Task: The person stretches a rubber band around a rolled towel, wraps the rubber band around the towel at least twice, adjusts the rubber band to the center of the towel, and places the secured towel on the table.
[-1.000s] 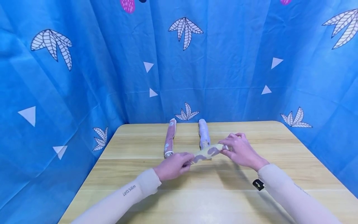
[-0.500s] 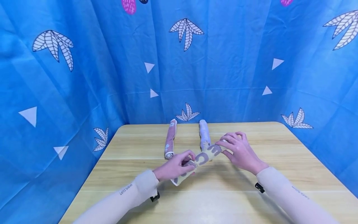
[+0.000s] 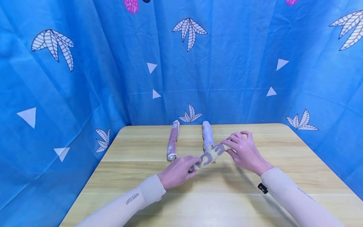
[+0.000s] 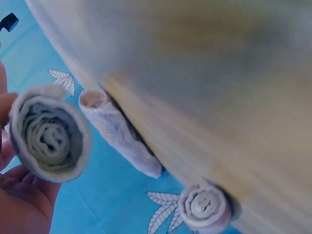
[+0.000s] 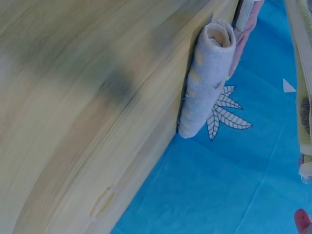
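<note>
Head view: a person holds a yellow roll [image 3: 212, 154] over the table [image 3: 204, 205], its length slanting from eight o'clock up to two. The left hand [image 3: 178, 171] is at the eight o'clock end, fingers curled closely round the cloth. The right hand [image 3: 245, 153] is at the two o'clock end, pinching it between thumb and fingers, the others loosely bent. A purple roll [image 3: 207, 134] lies at the yellow roll's twelve o'clock, partly hidden behind it; a pink roll [image 3: 173, 140] lies at ten, both before a blue curtain [image 3: 235, 66].

Left wrist view: the yellow roll's spiral end fills nine o'clock, fingers at its edge. From it, the purple roll is at three o'clock, the pink roll at four.

Right wrist view: the purple roll is at two o'clock, the pink roll just beyond. The yellow roll, cropped, is at three. One fingertip [image 5: 301, 220] shows at four; its grip cannot be told here.
</note>
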